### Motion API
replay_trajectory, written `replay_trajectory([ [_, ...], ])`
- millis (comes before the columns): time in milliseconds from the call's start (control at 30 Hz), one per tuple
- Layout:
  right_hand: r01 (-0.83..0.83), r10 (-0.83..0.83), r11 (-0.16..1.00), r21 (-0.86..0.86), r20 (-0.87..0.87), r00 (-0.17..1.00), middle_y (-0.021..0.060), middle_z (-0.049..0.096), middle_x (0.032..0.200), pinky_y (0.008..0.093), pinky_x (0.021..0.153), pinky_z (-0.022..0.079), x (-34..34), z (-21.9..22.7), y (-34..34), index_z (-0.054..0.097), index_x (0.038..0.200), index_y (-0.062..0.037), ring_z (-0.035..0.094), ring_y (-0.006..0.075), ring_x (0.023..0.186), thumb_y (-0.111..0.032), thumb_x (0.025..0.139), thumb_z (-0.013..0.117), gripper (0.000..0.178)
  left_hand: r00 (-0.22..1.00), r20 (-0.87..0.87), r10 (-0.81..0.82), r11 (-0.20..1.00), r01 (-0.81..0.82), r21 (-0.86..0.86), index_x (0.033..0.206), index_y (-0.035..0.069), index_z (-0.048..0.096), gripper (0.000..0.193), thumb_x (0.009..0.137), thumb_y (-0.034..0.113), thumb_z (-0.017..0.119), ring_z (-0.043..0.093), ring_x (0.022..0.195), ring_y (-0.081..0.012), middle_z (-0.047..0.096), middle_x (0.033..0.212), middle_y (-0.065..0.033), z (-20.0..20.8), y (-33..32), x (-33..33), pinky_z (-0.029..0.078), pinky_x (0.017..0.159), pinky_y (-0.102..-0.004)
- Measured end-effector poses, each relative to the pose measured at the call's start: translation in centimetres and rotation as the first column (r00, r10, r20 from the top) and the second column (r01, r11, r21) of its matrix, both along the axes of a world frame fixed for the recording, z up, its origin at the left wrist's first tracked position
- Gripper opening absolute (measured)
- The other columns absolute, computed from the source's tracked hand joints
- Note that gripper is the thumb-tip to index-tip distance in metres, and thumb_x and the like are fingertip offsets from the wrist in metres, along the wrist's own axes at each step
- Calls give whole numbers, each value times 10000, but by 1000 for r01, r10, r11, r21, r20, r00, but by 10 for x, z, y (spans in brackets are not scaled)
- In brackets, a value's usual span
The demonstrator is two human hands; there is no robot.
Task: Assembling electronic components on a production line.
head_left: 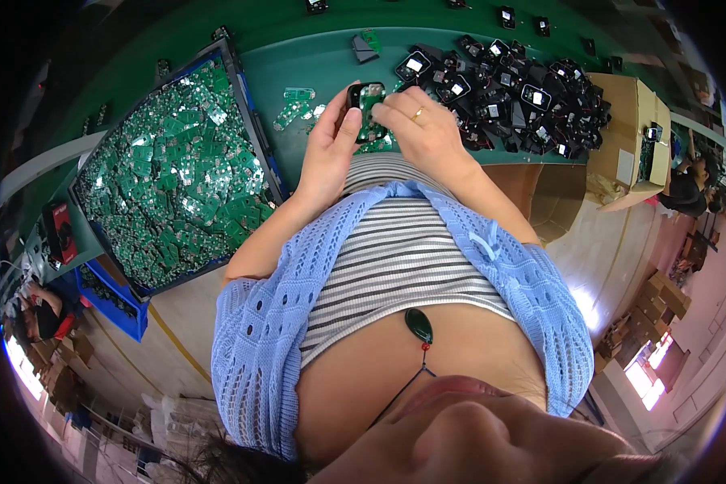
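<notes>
My left hand [336,139] is closed round a black plastic housing [354,96], thumb along its near side. Inside the housing sits a green circuit board [370,101], facing up. My right hand [418,129], with a ring on one finger, has its fingertips bent together at the board's right edge. Whether they pinch a small part or only press the board is hidden. A few loose green circuit boards [296,110] lie on the green bench just left of my hands, and more show below them.
Left stands a large dark-rimmed tray [250,121] heaped with green circuit boards. A pile of black housings [508,105] covers the bench at right, beside a cardboard box [621,121]. Another grey-black piece [365,50] lies beyond my hands. A blue bin [129,321] is at lower left.
</notes>
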State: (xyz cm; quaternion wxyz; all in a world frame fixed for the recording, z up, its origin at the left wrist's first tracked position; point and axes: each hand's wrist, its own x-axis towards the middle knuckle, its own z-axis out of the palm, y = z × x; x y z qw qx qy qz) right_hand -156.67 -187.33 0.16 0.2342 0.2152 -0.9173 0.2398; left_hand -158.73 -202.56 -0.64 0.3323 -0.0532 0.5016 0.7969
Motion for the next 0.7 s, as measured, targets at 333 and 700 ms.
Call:
replay_trajectory([
  [333,-84,81,996,33,97,992,31,498,760,277,522,445,-27,-5,-10,542,830,-45,493,188,656,-34,588,541,243,973,-231,-13,978,-36,-207,1242,27,384,392,889,178,460,467,964,-98,510,1077,-58,-11,-9,-16,374,843,-226],
  [700,225,-10,859,-460,425,905,96,544,791,318,626,448,-105,-39,-8,581,867,-39,538,235,727,-102,760,585,124,959,-16,284,956,-284,-76,1033,-20,482,219,884,136,444,607,788,-198,587,897,-115,-71,-13,-93,499,683,-291],
])
